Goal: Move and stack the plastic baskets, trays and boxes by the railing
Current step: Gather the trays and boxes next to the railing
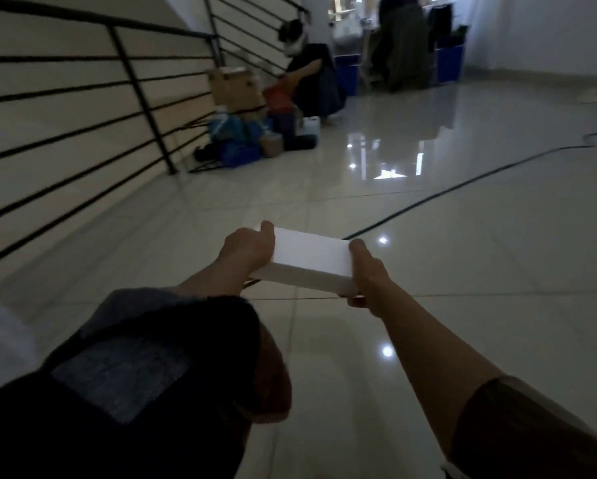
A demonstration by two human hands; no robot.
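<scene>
1. While both arms reach forward, the white box (311,262) sits at centre frame, off the floor, clamped end to end: left hand (247,248) curls round its 9 o'clock end, right hand (368,271) round its 3 o'clock end.
2. Step, judged: carrying the box toward the pile (248,133) by the railing (127,74), at 11 o'clock, well apart.
3. Next move calls for a walk over and a level spot to stack on.
4. Box: plain, smooth, matte, rectangular, sharp-edged; material unclear.
5. Floor (428,323): glossy tile, reflective. Railing: thin dark bars. Pile blurred; a cardboard box (231,86) tops it.
</scene>
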